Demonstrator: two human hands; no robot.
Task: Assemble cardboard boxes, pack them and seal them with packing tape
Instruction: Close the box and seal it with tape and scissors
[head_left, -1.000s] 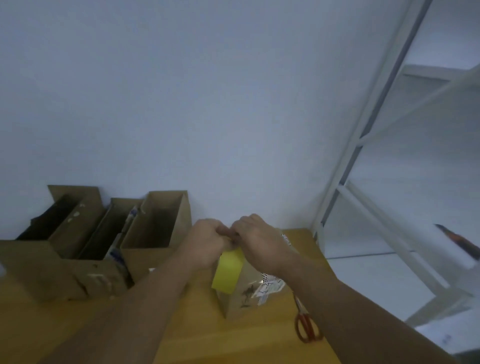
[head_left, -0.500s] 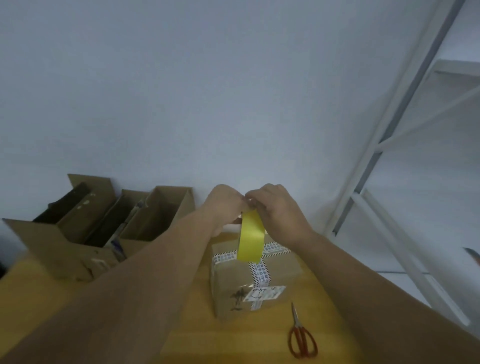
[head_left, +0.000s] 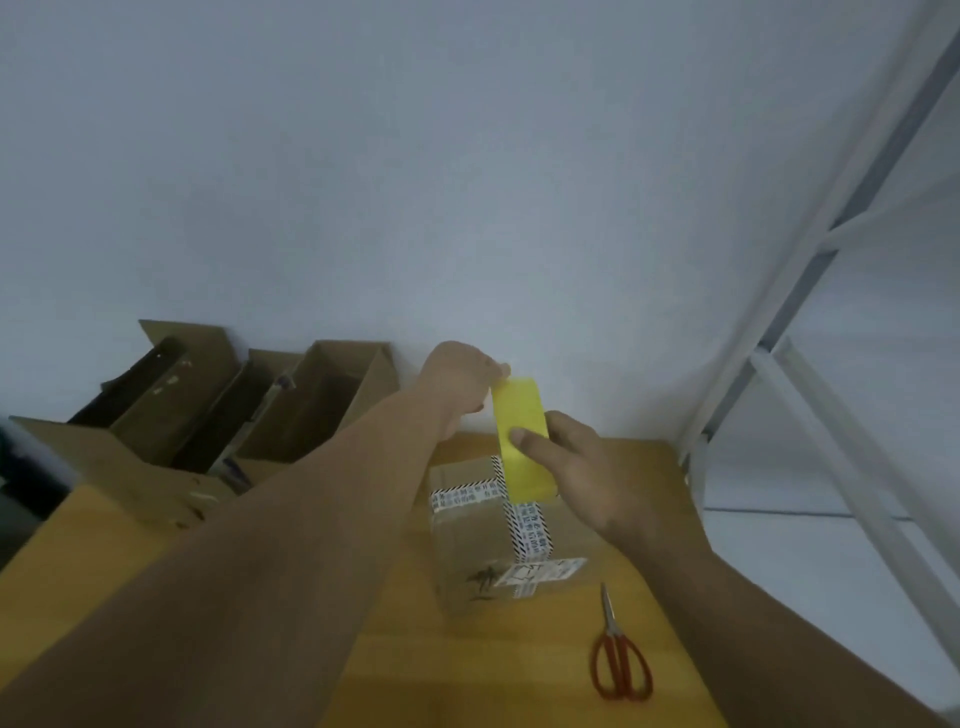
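A small closed cardboard box (head_left: 467, 545) sits on the wooden table (head_left: 467, 670), with black-and-white printed tape crossed over its top and a label on its front. Above it I hold a roll of yellow tape (head_left: 521, 441). My right hand (head_left: 574, 473) grips the roll, its thumb across the yellow face. My left hand (head_left: 457, 382) pinches the tape's free end at the top, higher than the roll and close to the wall.
Red-handled scissors (head_left: 618, 654) lie on the table to the right of the box. Several open cardboard boxes (head_left: 322, 400) stand along the wall at the left. A white metal frame (head_left: 779, 312) rises beyond the table's right edge.
My hands came apart: the right one dropped with the roll toward the box top while the left kept the tape end high. The view tilted down, showing more table.
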